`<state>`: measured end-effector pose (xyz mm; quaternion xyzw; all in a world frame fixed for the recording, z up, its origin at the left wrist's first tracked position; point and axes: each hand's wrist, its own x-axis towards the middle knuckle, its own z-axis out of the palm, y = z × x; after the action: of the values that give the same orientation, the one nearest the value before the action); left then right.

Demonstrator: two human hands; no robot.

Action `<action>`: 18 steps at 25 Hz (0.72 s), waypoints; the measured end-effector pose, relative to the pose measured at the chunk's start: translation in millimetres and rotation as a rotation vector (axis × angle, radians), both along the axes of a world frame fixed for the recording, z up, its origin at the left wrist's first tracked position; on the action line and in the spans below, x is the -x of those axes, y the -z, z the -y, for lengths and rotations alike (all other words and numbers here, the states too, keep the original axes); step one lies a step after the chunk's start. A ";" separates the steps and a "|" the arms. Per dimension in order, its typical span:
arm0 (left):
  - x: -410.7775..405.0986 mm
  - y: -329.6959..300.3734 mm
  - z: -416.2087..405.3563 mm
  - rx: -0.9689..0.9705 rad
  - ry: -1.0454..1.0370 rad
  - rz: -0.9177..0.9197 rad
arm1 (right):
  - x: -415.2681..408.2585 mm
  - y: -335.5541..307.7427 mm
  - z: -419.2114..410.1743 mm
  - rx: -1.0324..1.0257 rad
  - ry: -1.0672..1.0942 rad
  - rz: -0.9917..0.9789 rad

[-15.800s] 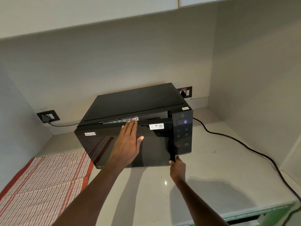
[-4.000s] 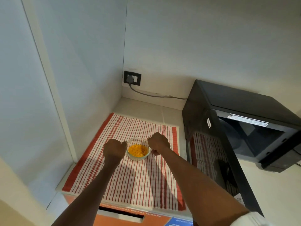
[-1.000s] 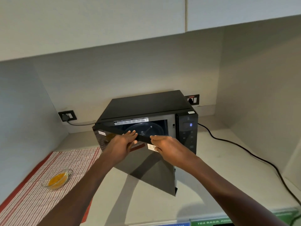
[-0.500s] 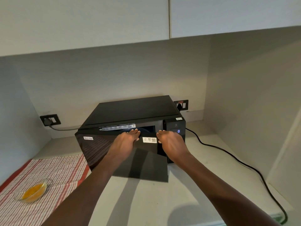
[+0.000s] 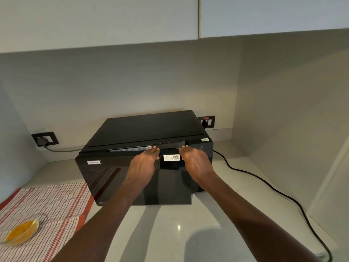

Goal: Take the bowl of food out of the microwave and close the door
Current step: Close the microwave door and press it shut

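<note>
The black microwave point(image 5: 147, 129) stands on the counter against the back wall. Its glossy door point(image 5: 105, 178) is almost flush with the front, with a thin gap left along the top edge. My left hand point(image 5: 143, 163) lies flat on the door near its top, fingers together. My right hand point(image 5: 196, 163) presses flat beside it, near the door's right edge, and covers part of the control panel. Neither hand grips anything. The glass bowl of yellow food point(image 5: 20, 231) sits on the striped cloth at the far lower left.
A red-and-white striped cloth point(image 5: 56, 205) covers the counter left of the microwave. A black power cable point(image 5: 273, 190) runs across the counter on the right from a wall socket point(image 5: 206, 121). Another socket point(image 5: 45, 138) is at back left. Cabinets point(image 5: 132, 19) hang overhead.
The door has swung from half open to nearly shut under both hands. The view has shifted, and the bowl now sits lower in the left corner.
</note>
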<state>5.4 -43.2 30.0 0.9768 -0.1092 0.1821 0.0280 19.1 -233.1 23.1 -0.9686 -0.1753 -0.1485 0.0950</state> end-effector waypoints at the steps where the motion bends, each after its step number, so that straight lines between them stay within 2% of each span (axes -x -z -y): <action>1: -2.3 0.9 1.0 0.006 -0.003 0.002 | -4.0 1.9 0.3 -0.014 0.002 -0.005; 6: -11.9 6.5 1.2 0.043 0.007 0.015 | -16.6 11.5 -0.3 0.028 -0.002 0.124; 18: -30.8 17.5 -1.9 0.111 0.057 0.062 | -32.3 10.6 1.6 0.090 -0.005 0.151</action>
<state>36.2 -41.3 12.5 0.9642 -0.1273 0.2171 0.0838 51.4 -234.7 12.5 -0.9575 -0.1909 -0.2129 0.0382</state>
